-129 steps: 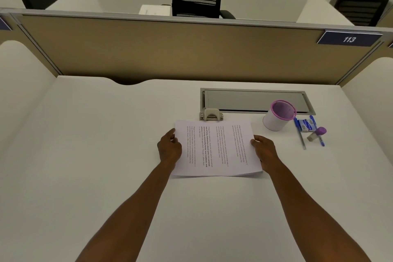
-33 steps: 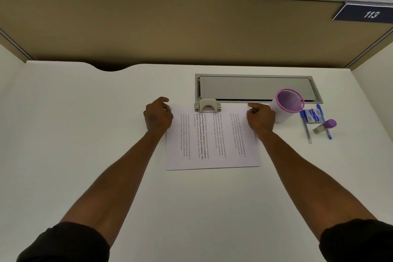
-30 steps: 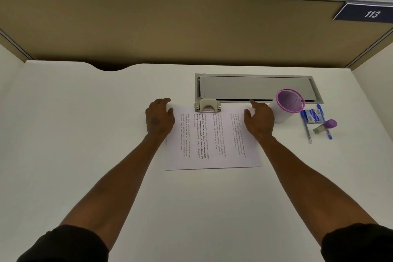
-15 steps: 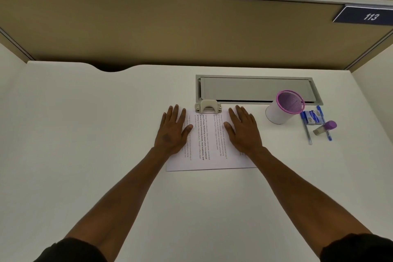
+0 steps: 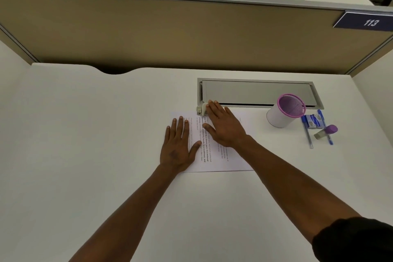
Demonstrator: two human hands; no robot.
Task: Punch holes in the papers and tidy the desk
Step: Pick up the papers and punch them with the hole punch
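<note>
Both hands are lying flat and spread, gripping nothing: the left hand (image 5: pixel 178 148) is pressing the papers' (image 5: pixel 225 155) left edge, while the right hand (image 5: pixel 225 128) is resting its fingertips on the punch (image 5: pixel 201 110). The papers are lying on the desk (image 5: pixel 85 134), their far edge at the punch, with a cup (image 5: pixel 285 112) and pens (image 5: pixel 307 134) sitting off to the right.

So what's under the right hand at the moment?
The right hand covers most of the hole punch and lies over the printed papers. Only the punch's left end shows; whether it's pressed down is hidden.

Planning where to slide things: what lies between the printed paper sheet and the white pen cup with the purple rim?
Head view: bare white desk separates paper sheet from pen cup.
</note>
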